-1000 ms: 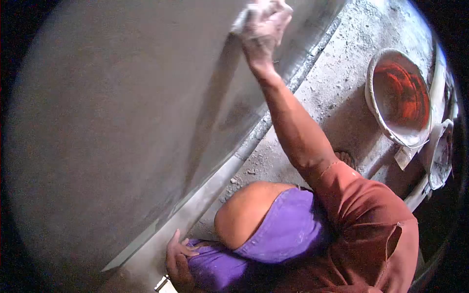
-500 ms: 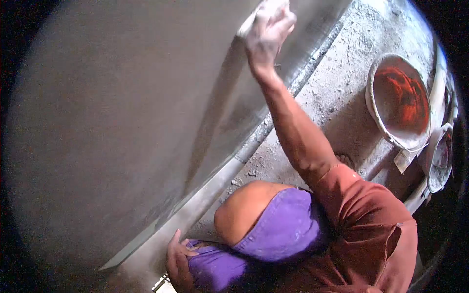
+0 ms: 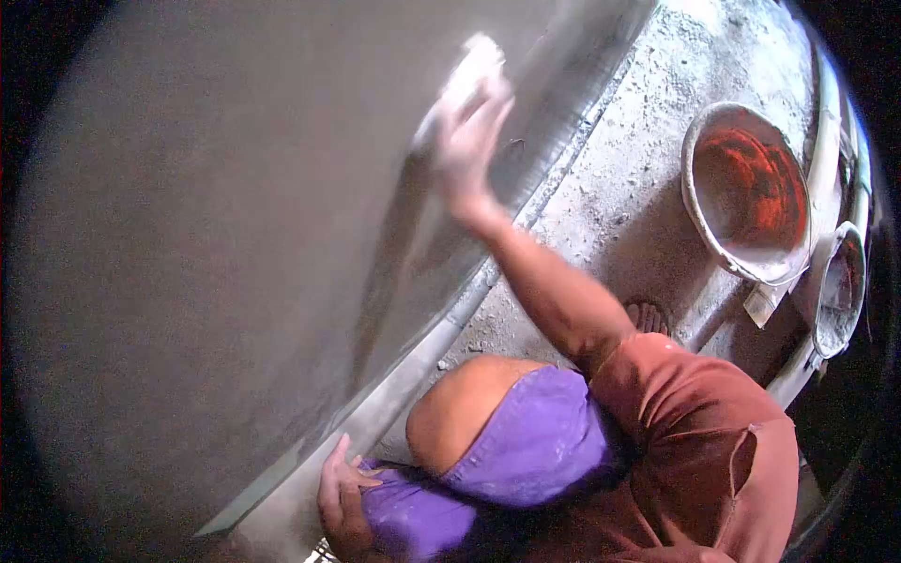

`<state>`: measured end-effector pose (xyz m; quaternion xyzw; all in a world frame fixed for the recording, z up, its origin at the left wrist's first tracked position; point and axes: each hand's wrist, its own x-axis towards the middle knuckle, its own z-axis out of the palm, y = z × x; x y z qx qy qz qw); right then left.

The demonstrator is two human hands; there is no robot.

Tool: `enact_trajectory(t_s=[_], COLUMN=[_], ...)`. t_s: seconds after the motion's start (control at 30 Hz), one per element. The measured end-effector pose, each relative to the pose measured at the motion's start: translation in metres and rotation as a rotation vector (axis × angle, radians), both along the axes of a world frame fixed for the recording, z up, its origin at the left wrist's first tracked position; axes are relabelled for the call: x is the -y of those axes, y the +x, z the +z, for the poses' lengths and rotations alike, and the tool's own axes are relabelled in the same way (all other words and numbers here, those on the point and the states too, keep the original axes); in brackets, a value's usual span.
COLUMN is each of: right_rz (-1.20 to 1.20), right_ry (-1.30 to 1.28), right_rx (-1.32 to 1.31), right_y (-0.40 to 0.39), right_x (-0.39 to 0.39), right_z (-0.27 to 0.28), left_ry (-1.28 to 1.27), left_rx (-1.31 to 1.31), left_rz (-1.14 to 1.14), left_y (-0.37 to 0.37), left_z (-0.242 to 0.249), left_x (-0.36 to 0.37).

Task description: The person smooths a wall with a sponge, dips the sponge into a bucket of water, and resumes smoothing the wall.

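Observation:
My right hand point(image 3: 466, 141) is raised against the smooth grey plastered wall point(image 3: 216, 235). It presses a pale block point(image 3: 465, 75), like a float or sponge, flat on the surface; both are blurred by motion. My left hand point(image 3: 340, 497) rests low down on my purple-clad leg point(image 3: 526, 450), fingers spread, with nothing in it. I am crouched close to the foot of the wall, and my bare knee point(image 3: 455, 418) is beside it.
An orange bucket point(image 3: 746, 192) with a plaster-caked rim stands on the dusty concrete floor point(image 3: 619, 178) to the right. A smaller container point(image 3: 838, 286) and a flat tool point(image 3: 765, 300) lie next to it. A round floor drain point(image 3: 648, 314) sits near my elbow.
My right hand has swept down and to the left across the wall with the pale block. My left hand has stayed on my leg.

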<state>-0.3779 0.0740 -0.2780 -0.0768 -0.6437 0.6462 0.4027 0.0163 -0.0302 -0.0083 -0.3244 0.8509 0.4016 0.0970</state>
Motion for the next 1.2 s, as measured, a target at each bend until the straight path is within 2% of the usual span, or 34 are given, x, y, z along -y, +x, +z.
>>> enact_trajectory(t_s=[0.03, 0.1, 0.17, 0.2, 0.23, 0.3, 0.33, 0.37, 0.43, 0.5, 0.57, 0.63, 0.7, 0.73, 0.77, 0.8, 0.83, 0.9, 0.97, 1.03, 1.1, 1.17, 1.2], right_rz=[0.035, 0.163, 0.051, -0.064, 0.038, -0.032, -0.051, -0.078, 0.121, 0.204, 0.187, 0.155, 0.236, 0.189, 0.184, 0.293, 0.405, 0.423, 0.267, 0.141, 0.199, 0.08, 0.099], right_ry=[0.024, 0.271, 0.353, 0.323, 0.099, 0.034, 0.129, 0.222, -0.116, 0.015, 0.128, 0.175, -0.203, -0.039, 0.038, -0.16, -0.357, -0.397, 0.028, 0.14, -0.293, -0.083, -0.013], right_rx=[-0.111, -0.232, -0.331, -0.327, -0.068, 0.248, 0.16, 0.065, 0.008, -0.006, -0.18, -0.119, 0.05, 0.116, 0.141, 0.132, 0.123, 0.048, -0.068, -0.07, 0.081, 0.436, 0.321], right_y=[0.033, 0.077, 0.041, 0.005, -0.014, -0.049, -0.04, -0.038, 0.03, 0.083, 0.07, 0.036, 0.016, 0.023, 0.036, 0.057, 0.076, 0.098, 0.081, 0.039, 0.005, -0.002, 0.007], right_x=[0.021, 0.035, 0.013, 0.003, -0.015, -0.052, -0.047, -0.042, 0.007, 0.04, 0.031, -0.001, -0.008, -0.015, -0.005, 0.005, 0.016, 0.033, 0.022, 0.006, -0.012, -0.03, -0.024], right_z=[0.006, 0.016, 0.01, -0.012, -0.013, -0.031, -0.053, -0.068, -0.035, -0.032, -0.044, -0.035, -0.054, -0.059, -0.075, -0.072, -0.064, -0.038, -0.025, -0.03, -0.033, -0.057, -0.072], left_ry=[0.017, 0.037, 0.024, 0.014, 0.018, -0.204, -0.279, -0.23, -0.18, -0.129, -0.075, -0.005, -0.263, -0.343, -0.211, -0.05, 0.004, -0.009, -0.013, -0.011, -0.022, -0.033, -0.024], left_rx=[0.007, 0.028, 0.038, 0.021, 0.019, 0.007, 0.004, 0.021, 0.049, 0.015, -0.021, -0.066, 0.068, 0.107, 0.058, 0.005, -0.024, -0.034, -0.029, -0.025, -0.026, -0.022, -0.024], left_rz=[-0.017, -0.035, -0.017, 0.01, 0.011, 0.033, 0.045, 0.026, 0.006, 0.03, 0.03, 0.035, 0.298, 0.389, 0.197, 0.019, -0.028, -0.013, 0.009, 0.037, 0.05, 0.04, 0.035], left_y=[-0.005, -0.011, -0.006, -0.005, -0.01, -0.019, -0.019, -0.015, -0.011, -0.006, 0.005, 0.007, 0.008, 0.01, 0.015, 0.02, 0.012, 0.002, 0.002, 0.002, 0.007, 0.009, 0.008], left_z=[-0.003, -0.006, 0.001, 0.003, 0.006, 0.014, 0.018, 0.02, 0.019, 0.003, -0.006, -0.012, -0.013, -0.011, -0.008, -0.005, -0.007, -0.009, -0.008, -0.004, 0.002, 0.003, 0.002], left_x=[0.001, 0.004, 0.002, -0.003, -0.016, -0.042, -0.047, -0.04, -0.029, -0.012, 0.002, 0.0, -0.006, -0.005, 0.008, 0.02, 0.016, 0.006, 0.002, 0.002, 0.003, 0.0, 0.0])
